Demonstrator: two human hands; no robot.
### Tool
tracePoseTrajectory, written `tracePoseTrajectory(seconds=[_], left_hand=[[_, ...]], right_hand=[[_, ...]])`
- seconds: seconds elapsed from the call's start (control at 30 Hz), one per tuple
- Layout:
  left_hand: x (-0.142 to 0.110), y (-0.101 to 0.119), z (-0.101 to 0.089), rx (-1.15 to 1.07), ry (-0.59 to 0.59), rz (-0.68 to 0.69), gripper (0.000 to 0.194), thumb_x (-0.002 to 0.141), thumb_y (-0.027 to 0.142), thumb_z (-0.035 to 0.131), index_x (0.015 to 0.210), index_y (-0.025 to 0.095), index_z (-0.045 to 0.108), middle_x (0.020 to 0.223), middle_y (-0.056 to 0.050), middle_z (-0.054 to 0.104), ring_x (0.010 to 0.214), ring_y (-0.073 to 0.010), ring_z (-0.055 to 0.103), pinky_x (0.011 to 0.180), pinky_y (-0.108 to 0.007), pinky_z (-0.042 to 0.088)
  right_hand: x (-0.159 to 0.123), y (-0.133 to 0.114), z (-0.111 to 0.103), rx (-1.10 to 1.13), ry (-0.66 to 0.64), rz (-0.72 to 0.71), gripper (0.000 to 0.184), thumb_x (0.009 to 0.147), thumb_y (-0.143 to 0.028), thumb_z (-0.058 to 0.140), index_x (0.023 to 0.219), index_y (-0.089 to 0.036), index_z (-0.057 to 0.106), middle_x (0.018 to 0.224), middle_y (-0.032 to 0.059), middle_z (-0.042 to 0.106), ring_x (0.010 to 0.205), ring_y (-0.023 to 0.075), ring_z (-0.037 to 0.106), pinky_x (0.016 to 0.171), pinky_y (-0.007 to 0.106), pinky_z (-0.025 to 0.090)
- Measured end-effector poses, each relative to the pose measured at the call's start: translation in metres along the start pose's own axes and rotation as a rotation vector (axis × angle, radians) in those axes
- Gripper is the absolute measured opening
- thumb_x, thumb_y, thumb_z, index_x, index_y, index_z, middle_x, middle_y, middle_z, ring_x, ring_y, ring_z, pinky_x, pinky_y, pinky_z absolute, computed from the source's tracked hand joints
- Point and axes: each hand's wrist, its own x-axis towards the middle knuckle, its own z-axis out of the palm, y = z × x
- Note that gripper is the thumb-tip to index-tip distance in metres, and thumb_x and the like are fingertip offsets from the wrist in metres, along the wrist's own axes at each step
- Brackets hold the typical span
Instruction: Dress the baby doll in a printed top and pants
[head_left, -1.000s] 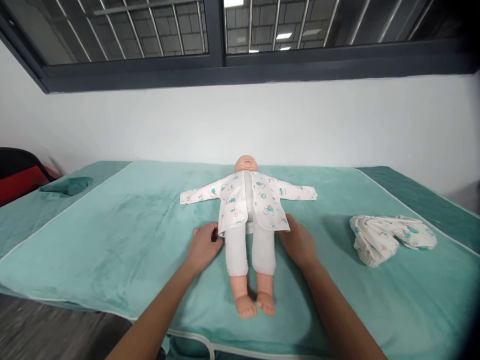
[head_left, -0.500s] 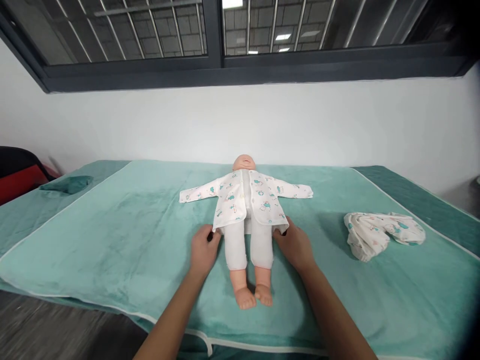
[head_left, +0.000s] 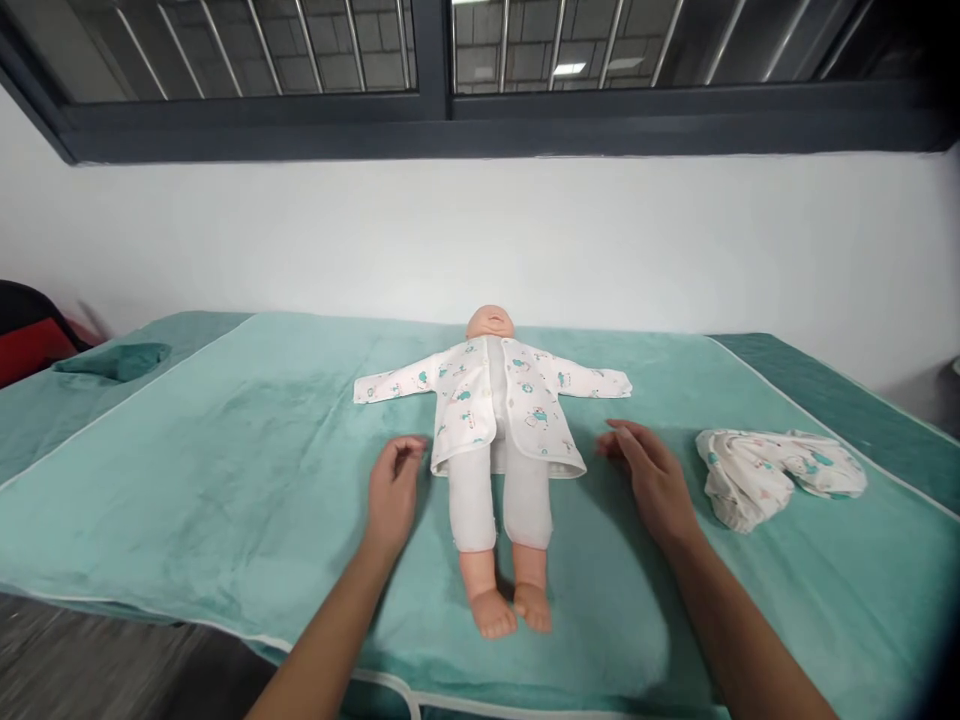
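A baby doll (head_left: 498, 478) lies on its back in the middle of a teal towel (head_left: 225, 470), head toward the wall. It wears a white printed jacket (head_left: 495, 400) with sleeves spread out, and white leggings. My left hand (head_left: 392, 492) hovers just left of the jacket's lower hem, fingers loosely curled and apart, holding nothing. My right hand (head_left: 651, 478) is right of the hem, a short gap away, fingers stretched flat and empty.
A crumpled printed garment (head_left: 776, 473) lies on the towel at the right. A folded dark teal cloth (head_left: 112, 360) sits at the far left. A red and black object (head_left: 26, 335) stands at the left edge. The white wall runs behind the bed.
Both hands have let go of the jacket's lower corners and moved outward; the right hand has drifted furthest, toward the crumpled garment.
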Motion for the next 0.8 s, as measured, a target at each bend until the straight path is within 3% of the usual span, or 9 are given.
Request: tracePoseTrajectory(seconds=[0.1,0.23,0.37,0.53,0.7,0.8], left_hand=[[0.032,-0.003,0.018,-0.076,-0.051,-0.133,0.037,0.087,0.049,0.057,0.106,0.019,0.066,0.113,-0.008,0.070,0.101,-0.0214,0.064,0.089,-0.034,0.049],[0.074,-0.007,0.038,-0.211,-0.137,-0.236,0.054,0.079,0.057,0.066,0.118,0.019,0.066,0.125,-0.009,0.067,0.108,-0.0241,0.063,0.091,-0.035,0.049],[0.093,-0.005,0.045,-0.285,-0.229,-0.240,0.062,0.076,0.054,0.073,0.126,0.020,0.063,0.129,-0.010,0.066,0.116,-0.0268,0.061,0.097,-0.037,0.049],[0.102,0.003,0.059,-0.298,-0.313,-0.175,0.062,0.080,0.053,0.070,0.134,0.024,0.059,0.143,-0.008,0.057,0.130,-0.0274,0.054,0.107,-0.038,0.044],[0.114,-0.002,0.075,-0.375,-0.304,-0.181,0.057,0.082,0.049,0.069,0.134,0.028,0.059,0.146,-0.007,0.054,0.135,-0.0268,0.049,0.113,-0.039,0.038],[0.118,-0.008,0.077,-0.341,-0.234,-0.180,0.051,0.082,0.046,0.070,0.129,0.027,0.064,0.142,-0.007,0.057,0.132,-0.0265,0.051,0.113,-0.040,0.037]], right_hand=[[0.038,-0.002,0.013,0.103,-0.067,0.252,0.024,0.083,-0.037,0.067,0.096,-0.016,0.068,0.093,0.0087,0.072,0.089,0.0213,0.069,0.087,0.034,0.054],[0.075,-0.007,0.053,0.345,-0.343,0.416,0.025,0.085,-0.035,0.064,0.097,-0.014,0.067,0.092,0.0115,0.074,0.087,0.0242,0.071,0.080,0.038,0.059],[0.078,-0.006,0.076,0.423,-0.366,0.412,0.029,0.081,-0.031,0.069,0.104,-0.015,0.065,0.093,0.0091,0.075,0.082,0.0245,0.072,0.072,0.037,0.060],[0.067,-0.009,0.071,0.626,-0.427,0.268,0.046,0.082,-0.032,0.071,0.125,-0.022,0.060,0.110,0.0052,0.074,0.093,0.0240,0.072,0.081,0.037,0.059],[0.076,-0.014,0.071,0.683,-0.378,0.236,0.054,0.081,-0.029,0.071,0.132,-0.028,0.054,0.118,0.0017,0.071,0.099,0.0228,0.071,0.085,0.037,0.059],[0.086,-0.012,0.067,0.702,-0.388,0.301,0.043,0.083,-0.034,0.066,0.124,-0.026,0.058,0.114,0.0035,0.071,0.103,0.0250,0.069,0.085,0.040,0.059]])
